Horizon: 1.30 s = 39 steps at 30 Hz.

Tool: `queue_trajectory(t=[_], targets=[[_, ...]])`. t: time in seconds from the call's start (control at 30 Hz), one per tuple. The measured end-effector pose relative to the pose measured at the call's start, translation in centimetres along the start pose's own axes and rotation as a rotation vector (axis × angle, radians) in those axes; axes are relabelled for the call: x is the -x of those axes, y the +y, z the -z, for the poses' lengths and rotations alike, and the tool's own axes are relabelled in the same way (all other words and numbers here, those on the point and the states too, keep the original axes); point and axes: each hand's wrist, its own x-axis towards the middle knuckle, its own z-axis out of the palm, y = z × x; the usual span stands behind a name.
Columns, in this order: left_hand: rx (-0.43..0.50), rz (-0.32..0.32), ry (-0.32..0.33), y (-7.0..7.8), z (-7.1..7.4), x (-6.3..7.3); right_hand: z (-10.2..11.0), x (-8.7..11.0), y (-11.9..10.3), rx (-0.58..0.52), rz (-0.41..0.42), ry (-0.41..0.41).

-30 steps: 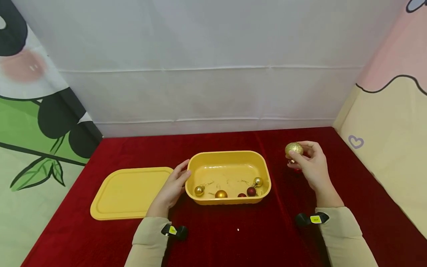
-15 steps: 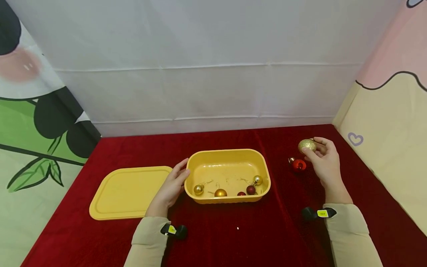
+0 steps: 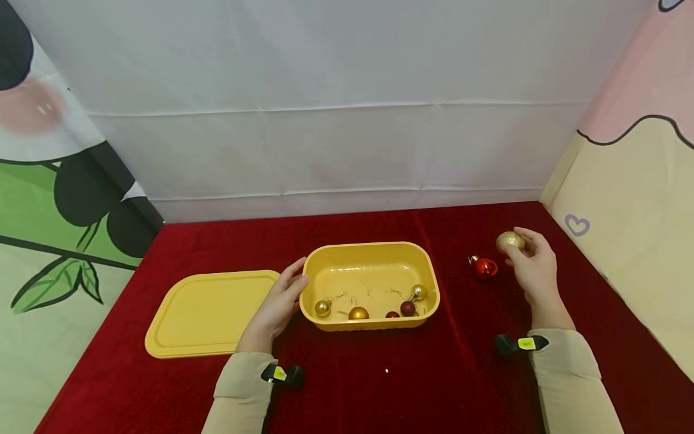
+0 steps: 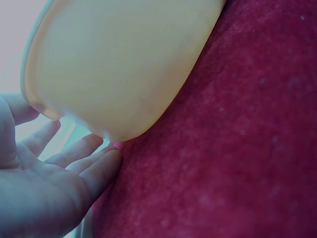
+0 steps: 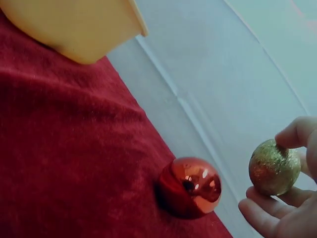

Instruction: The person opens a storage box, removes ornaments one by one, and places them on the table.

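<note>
My right hand [image 3: 534, 268] pinches a gold glitter Christmas ball [image 5: 274, 167] between thumb and fingers, at the right side of the table. A shiny red Christmas ball [image 3: 485, 268] with a gold cap lies on the cloth to its left. On the left, my left hand [image 3: 276, 310] holds the near-left corner of a yellow plastic box [image 4: 124, 64], thumb at the rim and fingertips against the outer wall. Inside the box lie several small balls, among them a gold one [image 3: 323, 308], an orange-gold one [image 3: 358, 313] and a dark red one [image 3: 408, 308].
A flat yellow lid [image 3: 211, 313] lies left of the box, partly behind my left hand. Dark red cloth [image 3: 347, 392] covers the table. White fabric [image 3: 347, 150] hangs behind it, with printed panels on both sides.
My right hand has carried the gold glitter ball rightward, away from the red ball, which now shows fully, then lowered it slightly. My left hand and the box stay in place.
</note>
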Motion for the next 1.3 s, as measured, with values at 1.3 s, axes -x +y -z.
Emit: queue_trajectory(t=[1.3], targets=[[-0.017, -0.011, 0.009, -0.2, -0.1, 0.0, 0.7, -0.3, 2.7, 0.363, -0.02, -0.27]])
